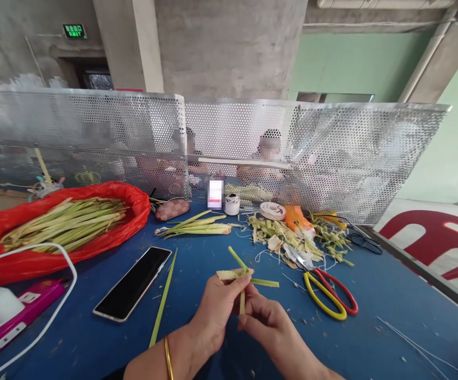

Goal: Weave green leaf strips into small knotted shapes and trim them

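Near the front middle of the table, both hands hold a small bundle of crossed, pale green leaf strips (pixel 266 283). My left hand (pixel 221 302) pinches the strips where they cross, thumb on top. One strip points up, one to the right and a broader pale one to the left. A short end hangs downward, and my right hand (pixel 266 316) grips it between thumb and fingers. Partly hidden by the hands, the underside of the crossing cannot be seen. A long single green leaf strip (pixel 164 298) lies on the table left of my left hand.
Scissors (pixel 326 293) with red and yellow handles lie at right, blades on leaf scraps (pixel 288 237). A smartphone (pixel 134 284), a red bag (pixel 106 250) of leaf stalks and a purple power strip (pixel 15 316) are at left. Cut stalks (pixel 201 227) lie ahead, before a perforated metal screen (pixel 237 124).
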The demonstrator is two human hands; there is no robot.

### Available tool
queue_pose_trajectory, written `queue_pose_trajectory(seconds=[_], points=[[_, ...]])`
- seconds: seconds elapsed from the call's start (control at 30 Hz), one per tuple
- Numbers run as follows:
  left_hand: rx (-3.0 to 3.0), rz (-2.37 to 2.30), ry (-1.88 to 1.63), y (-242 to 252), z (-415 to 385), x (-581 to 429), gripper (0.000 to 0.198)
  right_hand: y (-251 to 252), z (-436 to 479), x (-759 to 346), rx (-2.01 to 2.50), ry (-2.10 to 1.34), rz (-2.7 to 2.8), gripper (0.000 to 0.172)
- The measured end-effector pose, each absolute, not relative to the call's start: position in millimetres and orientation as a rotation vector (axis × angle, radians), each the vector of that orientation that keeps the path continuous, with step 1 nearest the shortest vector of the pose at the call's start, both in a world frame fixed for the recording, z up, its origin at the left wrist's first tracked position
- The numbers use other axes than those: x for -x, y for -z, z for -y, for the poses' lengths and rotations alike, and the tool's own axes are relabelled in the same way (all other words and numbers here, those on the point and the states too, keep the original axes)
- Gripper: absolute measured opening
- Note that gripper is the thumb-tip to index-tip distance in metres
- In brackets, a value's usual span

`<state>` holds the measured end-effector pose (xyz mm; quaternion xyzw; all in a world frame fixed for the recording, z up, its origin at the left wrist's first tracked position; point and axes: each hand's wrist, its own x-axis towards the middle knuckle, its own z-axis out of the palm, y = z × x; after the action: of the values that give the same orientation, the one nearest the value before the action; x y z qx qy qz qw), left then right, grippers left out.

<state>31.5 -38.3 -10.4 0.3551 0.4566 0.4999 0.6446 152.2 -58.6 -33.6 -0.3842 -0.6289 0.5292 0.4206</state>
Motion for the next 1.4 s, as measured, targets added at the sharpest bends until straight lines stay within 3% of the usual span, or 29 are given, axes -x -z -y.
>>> queue_pose_trajectory(seconds=[0.27,0.53,0.67,0.8,1.1,1.4], points=[[-0.955,-1.101,-1.173,11,31,-26,0.039,32,40,-170,1.192,-1.190,1.435,0.038],[-1.005,-1.150,-1.053,15,35,-26,0.032,29,37,-178,1.293,-1.048,1.600,0.036],[-0.976,-1.099,-1.043,22,34,-28,0.041,27,41,-175,1.334,-0.976,1.668,0.034],[-1.030,-1.176,-1.072,30,30,-30,0.037,27,45,-174,1.391,-0.940,1.709,0.032],[-0.988,-1.221,-1.056,15,31,-27,0.031,13,40,-184,1.285,-1.045,1.608,0.037],[-1.130,-0.991,-0.668,3,40,-26,0.044,10,36,-186,1.134,-1.380,1.246,0.034]])
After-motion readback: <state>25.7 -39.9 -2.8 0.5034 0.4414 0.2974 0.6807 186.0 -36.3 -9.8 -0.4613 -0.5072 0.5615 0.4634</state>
